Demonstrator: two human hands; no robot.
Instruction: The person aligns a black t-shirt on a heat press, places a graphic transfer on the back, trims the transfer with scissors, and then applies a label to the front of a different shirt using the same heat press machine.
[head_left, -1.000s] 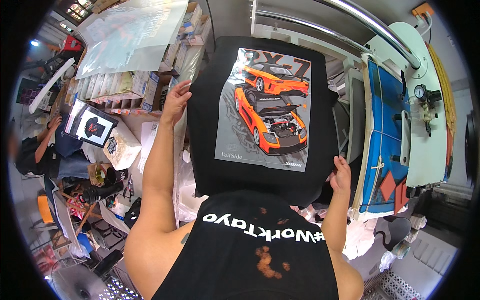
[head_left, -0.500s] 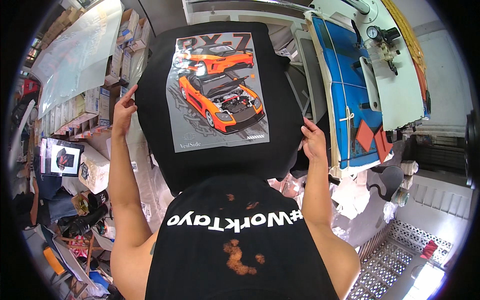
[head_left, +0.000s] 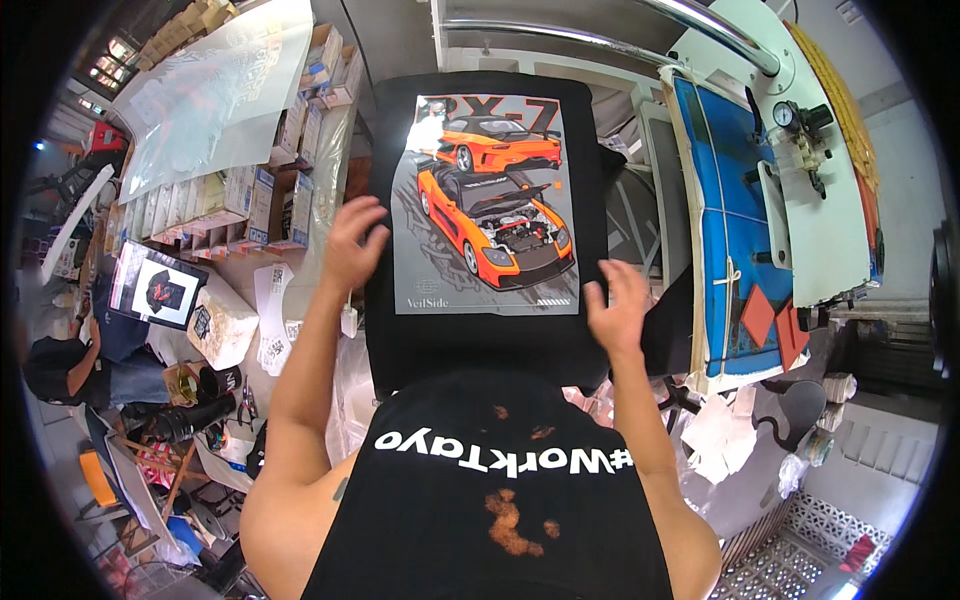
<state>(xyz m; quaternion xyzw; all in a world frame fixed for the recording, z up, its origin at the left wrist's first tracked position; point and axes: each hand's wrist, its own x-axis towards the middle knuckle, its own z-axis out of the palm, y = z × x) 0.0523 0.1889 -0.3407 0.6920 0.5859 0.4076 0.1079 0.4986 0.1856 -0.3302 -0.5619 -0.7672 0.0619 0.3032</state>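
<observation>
A black shirt (head_left: 480, 350) is stretched flat over a rectangular platen in front of me. On its chest lies a large grey glossy print (head_left: 410, 265) showing two orange sports cars, one above the other, with a bright glare spot at its upper left. My left hand (head_left: 355, 243) is beside the shirt's left edge, fingers loosely bent and apart, holding nothing. By the right edge, near the print's lower right corner, my right hand (head_left: 619, 310) is also open and empty. Loose black cloth (head_left: 668, 320) hangs to the right of my right hand.
A machine with a blue padded bed (head_left: 735, 230), a pressure gauge (head_left: 786, 116) and red squares (head_left: 757, 316) stands at right. Boxes (head_left: 225, 200) under clear film sheets line the left, near a tablet (head_left: 153, 284). Another person (head_left: 75, 355) is at far left. A metal bar (head_left: 560, 32) crosses behind the platen.
Both hands have let go of the shirt's sides and moved inward. The shirt's sides have dropped around the platen, so it looks narrower. The whole view has shifted slightly.
</observation>
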